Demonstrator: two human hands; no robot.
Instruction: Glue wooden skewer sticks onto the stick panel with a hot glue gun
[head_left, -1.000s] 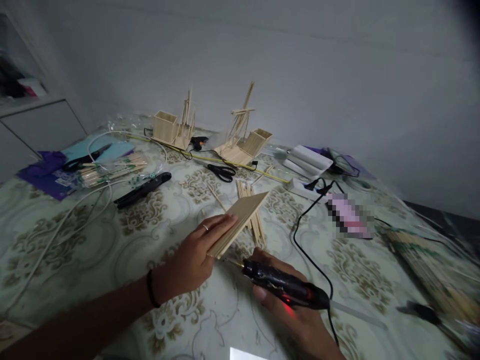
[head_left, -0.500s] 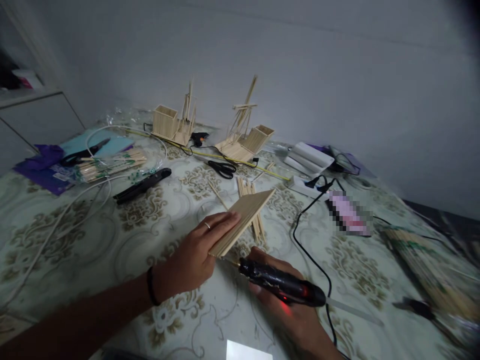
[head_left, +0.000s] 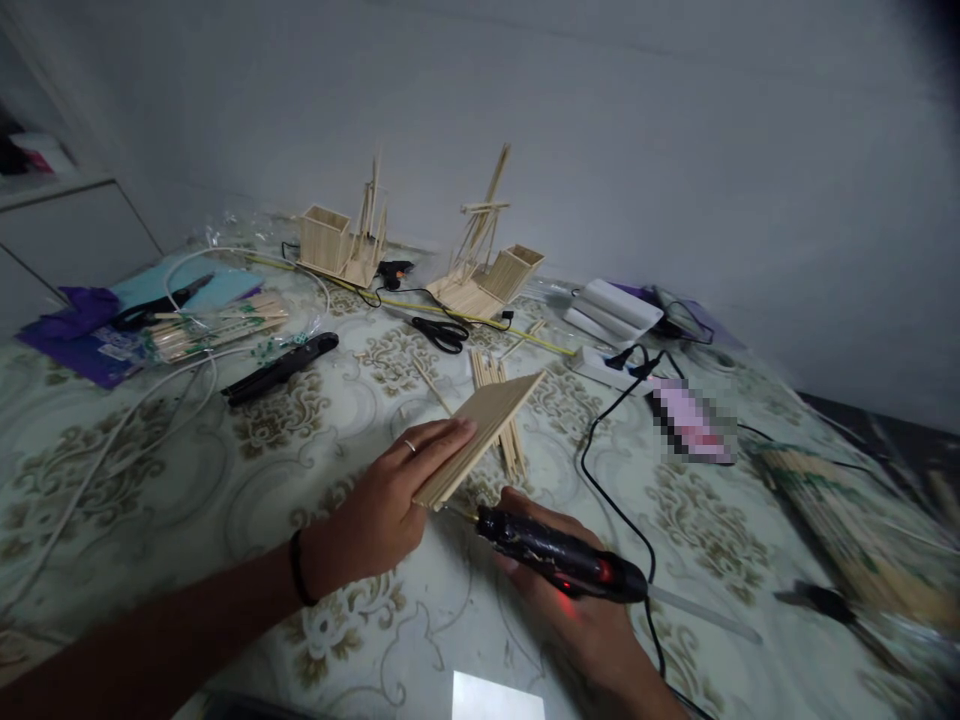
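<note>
My left hand [head_left: 394,487] is closed on a flat panel of bamboo sticks [head_left: 491,420], which tilts above the table with its near end toward me. In my right hand [head_left: 566,610] is a black hot glue gun [head_left: 562,555], with a red light glowing on it and a pale glue stick [head_left: 705,612] poking out of its back. The gun's nozzle is at the panel's near lower edge; whether they touch is hard to tell. Behind the panel lie several loose bamboo sticks [head_left: 512,445], partly covered by it.
Two stick models [head_left: 325,243] [head_left: 514,272] stand by the wall. Black scissors [head_left: 440,335], a black-handled cutter [head_left: 281,370] and bagged sticks [head_left: 217,330] lie to the left. Rightward are a power strip [head_left: 600,368], a blurred phone [head_left: 691,420], a stick bundle [head_left: 847,530] and the gun's black cord [head_left: 611,500].
The whole view has shifted slightly. Both hands keep their holds on the panel and the glue gun, and the nozzle stays by the panel's near end.
</note>
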